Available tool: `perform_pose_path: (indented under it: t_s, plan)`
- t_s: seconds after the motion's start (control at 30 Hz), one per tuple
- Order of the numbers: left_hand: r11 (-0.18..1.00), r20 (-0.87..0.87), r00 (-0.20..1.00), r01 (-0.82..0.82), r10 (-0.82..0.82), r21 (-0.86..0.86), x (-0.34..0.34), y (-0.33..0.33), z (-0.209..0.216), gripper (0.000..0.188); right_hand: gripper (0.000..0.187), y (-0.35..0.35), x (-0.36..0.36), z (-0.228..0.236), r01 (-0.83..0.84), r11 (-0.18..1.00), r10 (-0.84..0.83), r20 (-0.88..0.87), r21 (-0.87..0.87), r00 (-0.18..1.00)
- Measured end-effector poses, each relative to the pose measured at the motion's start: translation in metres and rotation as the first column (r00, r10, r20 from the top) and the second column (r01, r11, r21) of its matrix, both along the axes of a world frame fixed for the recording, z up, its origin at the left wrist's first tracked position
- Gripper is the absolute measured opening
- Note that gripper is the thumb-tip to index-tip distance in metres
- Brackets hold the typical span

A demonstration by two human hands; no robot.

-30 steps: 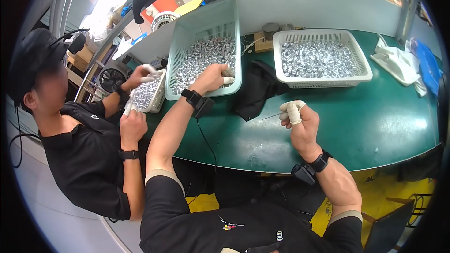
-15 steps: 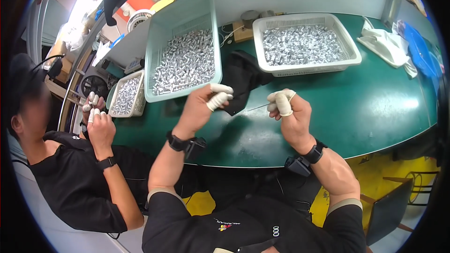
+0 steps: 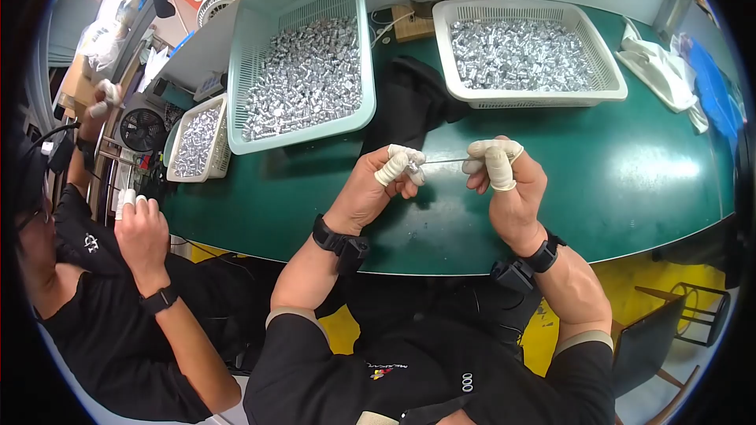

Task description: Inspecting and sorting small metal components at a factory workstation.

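Observation:
My left hand, with white finger cots, pinches a small silver metal part between thumb and fingers. My right hand, also in finger cots, is closed on a thin metal rod. The rod points left, and its tip meets the small part; whether it goes inside cannot be made out. Both hands are above the green table. Beyond them stand a large pale green basket and a white basket, both full of similar small silver parts.
A smaller white basket of silver parts stands at the left, near a black fan. Black cloth lies between the large baskets. White cloth and blue plastic lie far right. A co-worker's hand is at the left.
My left hand has moved right from beside the green basket and now meets the rod with the small part. My right hand has shifted slightly right. The co-worker's hands have moved apart.

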State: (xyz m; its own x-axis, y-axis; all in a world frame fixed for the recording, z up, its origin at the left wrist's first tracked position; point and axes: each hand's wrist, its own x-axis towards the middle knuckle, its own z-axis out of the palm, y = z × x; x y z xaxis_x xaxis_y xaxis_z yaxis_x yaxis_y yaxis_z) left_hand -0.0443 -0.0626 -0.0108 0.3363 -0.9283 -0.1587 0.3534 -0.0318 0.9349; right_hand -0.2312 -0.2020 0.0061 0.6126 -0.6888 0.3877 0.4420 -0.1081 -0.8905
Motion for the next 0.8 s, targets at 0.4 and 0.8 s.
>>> perform_pose_path:
  t_s: [0.4, 0.8]
  plan:
    - [0.999, 0.033, 0.999, 0.040, -0.039, -0.017, -0.0040, 0.0006, 0.0009, 0.031, 0.028, 0.0018, 0.0015, -0.0018, -0.036, 0.998, 0.033, -0.044, -0.060, 0.998]
    - [1.000, 0.213, 0.977, -0.005, 0.009, -0.017, -0.0073, -0.0012, 0.0018, 0.031, 0.027, 0.0007, 0.0012, -0.0009, 0.009, 0.973, -0.032, -0.095, -0.230, 0.995]
